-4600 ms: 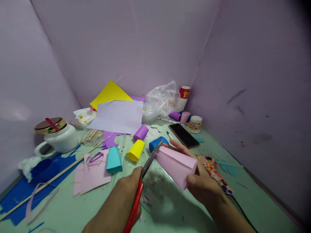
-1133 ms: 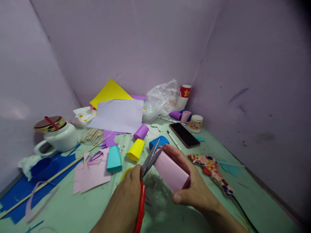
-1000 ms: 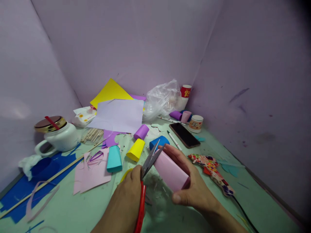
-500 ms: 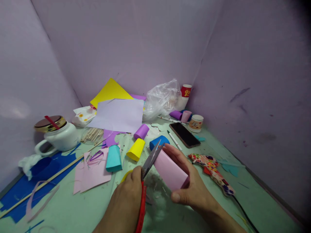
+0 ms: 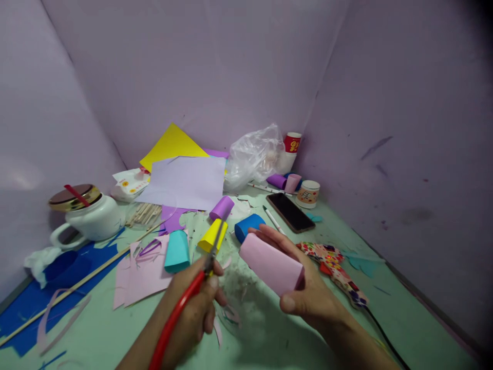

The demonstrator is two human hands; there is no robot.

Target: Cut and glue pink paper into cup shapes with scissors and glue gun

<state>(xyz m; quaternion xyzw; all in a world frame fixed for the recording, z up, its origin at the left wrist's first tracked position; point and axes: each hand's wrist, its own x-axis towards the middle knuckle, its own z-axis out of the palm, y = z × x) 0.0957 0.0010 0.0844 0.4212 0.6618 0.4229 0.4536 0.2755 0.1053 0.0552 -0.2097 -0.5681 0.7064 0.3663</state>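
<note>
My left hand (image 5: pixel 194 311) is closed around red-handled scissors (image 5: pixel 184 299), whose blades are together and point away from me, over the yellow paper cone (image 5: pixel 210 236). My right hand (image 5: pixel 314 290) holds a pink paper tube (image 5: pixel 271 264), narrower at its far end, between thumb and fingers. A gap separates the scissors from the tube. Thin pink paper strips (image 5: pixel 218 331) lie by my left fingertips. Similar tapered tubes in blue (image 5: pixel 248 226), purple (image 5: pixel 222 207) and turquoise (image 5: pixel 177 252) stand or lie just beyond my hands.
On the right are a flower-patterned glue gun (image 5: pixel 339 270) with a cord, a phone (image 5: pixel 290 211) and a paper cup (image 5: pixel 308 194). Leftward are a white mug (image 5: pixel 96 221), a long wooden stick (image 5: pixel 82 281) and pink sheets (image 5: pixel 148 285). Paper sheets (image 5: pixel 187 180) and a plastic bag (image 5: pixel 254 156) lie behind.
The scissors have moved left and down, away from the pink tube's far rim, and their blades have closed. Pink strips now show below my left hand. My right hand still holds the tube.
</note>
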